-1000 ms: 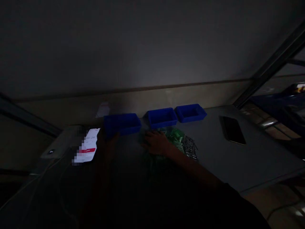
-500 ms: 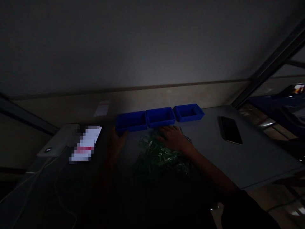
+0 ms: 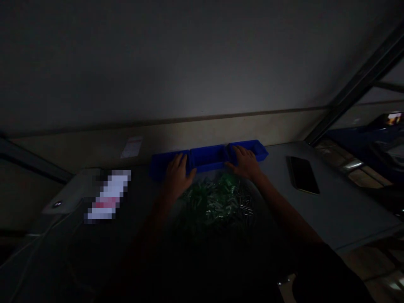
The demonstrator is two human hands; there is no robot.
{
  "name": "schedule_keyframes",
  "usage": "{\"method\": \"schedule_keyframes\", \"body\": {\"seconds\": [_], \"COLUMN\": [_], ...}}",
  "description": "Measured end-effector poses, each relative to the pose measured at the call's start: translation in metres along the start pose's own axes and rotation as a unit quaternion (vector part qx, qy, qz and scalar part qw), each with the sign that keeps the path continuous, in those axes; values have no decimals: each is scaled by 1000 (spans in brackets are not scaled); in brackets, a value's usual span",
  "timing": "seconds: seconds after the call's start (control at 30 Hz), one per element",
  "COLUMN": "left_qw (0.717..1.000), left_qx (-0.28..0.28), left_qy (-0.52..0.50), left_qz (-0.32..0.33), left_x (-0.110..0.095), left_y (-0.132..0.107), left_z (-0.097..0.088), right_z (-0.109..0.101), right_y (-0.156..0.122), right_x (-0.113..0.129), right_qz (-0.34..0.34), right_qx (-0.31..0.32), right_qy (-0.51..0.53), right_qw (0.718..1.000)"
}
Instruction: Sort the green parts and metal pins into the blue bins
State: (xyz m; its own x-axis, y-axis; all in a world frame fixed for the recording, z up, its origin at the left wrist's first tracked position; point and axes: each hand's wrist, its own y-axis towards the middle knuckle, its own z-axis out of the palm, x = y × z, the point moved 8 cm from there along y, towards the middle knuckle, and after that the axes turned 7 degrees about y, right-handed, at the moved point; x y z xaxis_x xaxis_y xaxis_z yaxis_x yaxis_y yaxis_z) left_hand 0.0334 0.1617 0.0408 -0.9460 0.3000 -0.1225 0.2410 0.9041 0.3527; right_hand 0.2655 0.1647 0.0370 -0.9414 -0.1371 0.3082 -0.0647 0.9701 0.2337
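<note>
Three blue bins stand in a row by the wall: a left bin (image 3: 159, 165), a middle bin (image 3: 208, 159) and a right bin (image 3: 257, 151). Over the right end of the left bin lies my left hand (image 3: 177, 176), its fingers spread and thumb out to the side. My right hand (image 3: 245, 164) reaches over the front of the right bin, fingers stretched and thumb near the middle bin's corner. Neither hand shows anything held. Between my forearms lies a pile of small green and clear pieces (image 3: 217, 202), with thin shiny rods (image 3: 246, 206) at its right; dim light hides their kind.
A dark phone (image 3: 304, 174) lies on the grey table (image 3: 341, 210) at the right. To the left are a lit, pixelated screen (image 3: 110, 195), a pale flat device (image 3: 69, 195) and cables. A paper label (image 3: 131, 147) is on the wall. Metal posts flank the table.
My right hand has moved off the pile, up and right to the right bin. My left hand has shifted right from the left bin's outer end to its inner end.
</note>
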Motion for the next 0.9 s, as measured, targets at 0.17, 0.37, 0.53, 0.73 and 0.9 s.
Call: {"method": "schedule_keyframes", "body": {"seconds": [0.17, 0.37, 0.53, 0.73, 0.9], "left_qw": [992, 992, 993, 993, 994], "left_qx": [109, 104, 89, 98, 96], "left_qy": [33, 64, 62, 38, 42], "left_qz": [46, 14, 43, 61, 42], "left_x": [-13, -17, -20, -12, -16], "left_y": [18, 16, 12, 7, 7], "left_z": [25, 21, 15, 11, 17], "right_z": [20, 20, 25, 26, 29], "right_y": [7, 9, 7, 2, 6], "right_x": [4, 19, 22, 22, 31], "right_qz": [-9, -11, -10, -39, -50], "right_qx": [56, 65, 54, 62, 75], "right_qy": [9, 7, -27, -32, -20], "right_qw": [998, 998, 998, 997, 996]}}
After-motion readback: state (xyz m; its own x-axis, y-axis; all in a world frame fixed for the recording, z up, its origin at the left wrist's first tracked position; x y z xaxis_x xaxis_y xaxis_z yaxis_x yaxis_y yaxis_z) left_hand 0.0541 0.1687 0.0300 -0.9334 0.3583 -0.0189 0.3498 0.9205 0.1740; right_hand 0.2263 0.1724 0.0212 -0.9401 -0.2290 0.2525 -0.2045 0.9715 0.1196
